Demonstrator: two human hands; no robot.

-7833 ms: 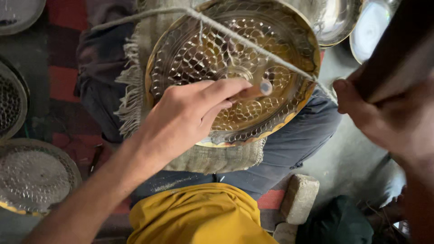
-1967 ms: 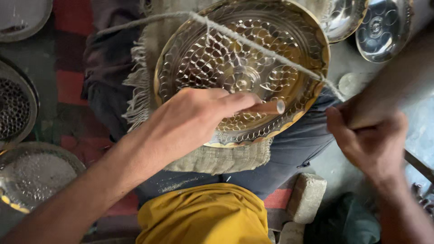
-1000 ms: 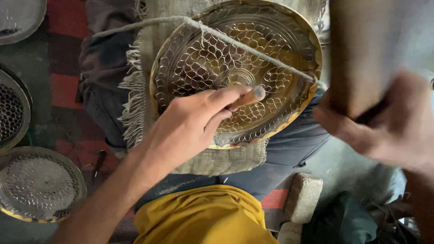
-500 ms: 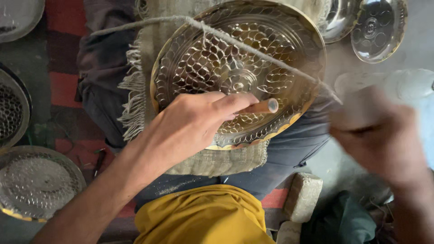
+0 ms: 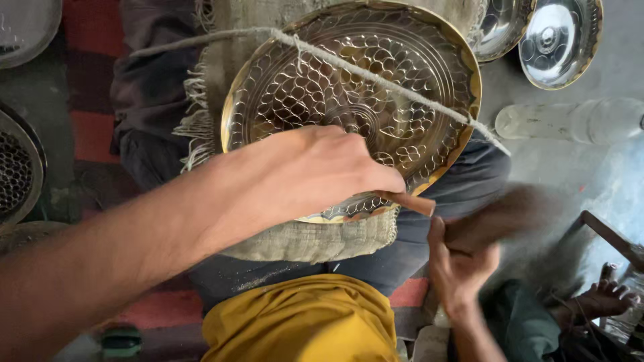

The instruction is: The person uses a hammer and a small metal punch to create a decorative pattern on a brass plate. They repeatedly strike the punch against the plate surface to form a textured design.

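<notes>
Grey concrete floor with a red-and-dark striped mat lies under the seated person, whose lap carries a fringed burlap cloth [image 5: 302,241] and, on it, 1 large round brass tray [image 5: 429,60] embossed all over with a scale pattern. 1 pale twisted cord [image 5: 376,74] crosses the tray from 10 o'clock to 4 o'clock. The left hand [image 5: 315,177] is closed narrowly on a thin wooden-looking punch [image 5: 412,202], whose tip sits at the tray's rim at 5 o'clock. The right hand [image 5: 459,265], just below, grips a dark blurred mallet [image 5: 503,218]. Judging by the pattern, nearly the whole face looks worked, with only the lower rim band apparently left. At 1 o'clock lie 2 shiny steel bowls [image 5: 560,40], with 1 clear plastic bottle [image 5: 577,121] at 3 o'clock. Along the left edge, parts of 3 more patterned metal dishes [image 5: 17,174] show.
</notes>
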